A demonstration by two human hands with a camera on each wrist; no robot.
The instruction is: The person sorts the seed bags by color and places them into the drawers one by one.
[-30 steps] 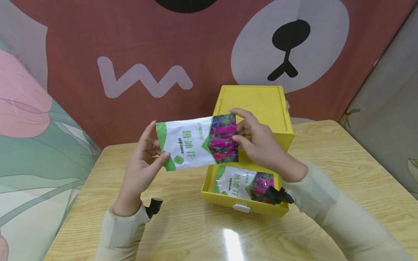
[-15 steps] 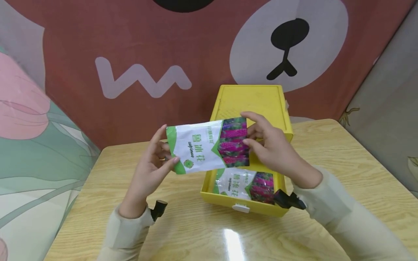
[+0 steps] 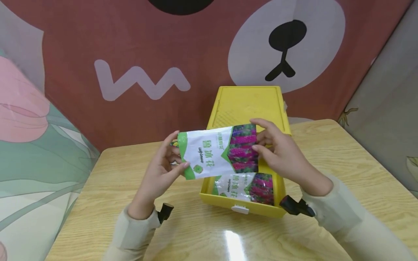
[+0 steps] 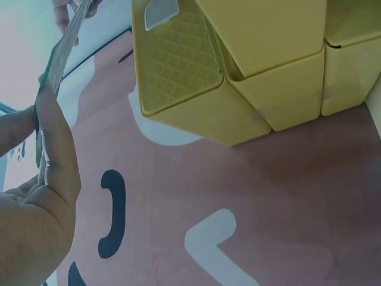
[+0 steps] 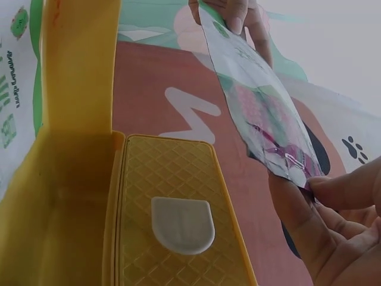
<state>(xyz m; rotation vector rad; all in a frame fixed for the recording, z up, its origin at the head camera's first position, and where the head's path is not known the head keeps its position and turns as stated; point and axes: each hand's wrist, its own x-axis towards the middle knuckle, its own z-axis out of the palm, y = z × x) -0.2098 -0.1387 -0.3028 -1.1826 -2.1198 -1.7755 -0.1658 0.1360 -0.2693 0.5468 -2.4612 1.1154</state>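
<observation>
A flat seed packet (image 3: pixel 209 152), white and green with a magenta flower photo, is stretched between both hands. My left hand (image 3: pixel 160 174) pinches its green end, thumb in front and fingers behind. A small colourful patch (image 3: pixel 175 144) shows behind those left fingers. At the flower end, my right hand (image 3: pixel 284 156) pinches the edge between thumb and fingers, as the right wrist view also shows. Below, a matching seed packet (image 3: pixel 243 190) lies in the open yellow compartment (image 3: pixel 215 199), its upper part covered by the held packet in the head view.
Behind the held packet rises the yellow box's raised section (image 3: pixel 251 103). A white latch (image 3: pixel 240 209) sits on the compartment's front wall. All this stands on a wood-grain table (image 3: pixel 130 188), backed by a reddish printed cloth (image 3: pixel 137 40) with cartoon shapes.
Both hands have carried the seed packet to the right and slightly down, so it overlaps more of the yellow box. The box and the packet inside stay in place.
</observation>
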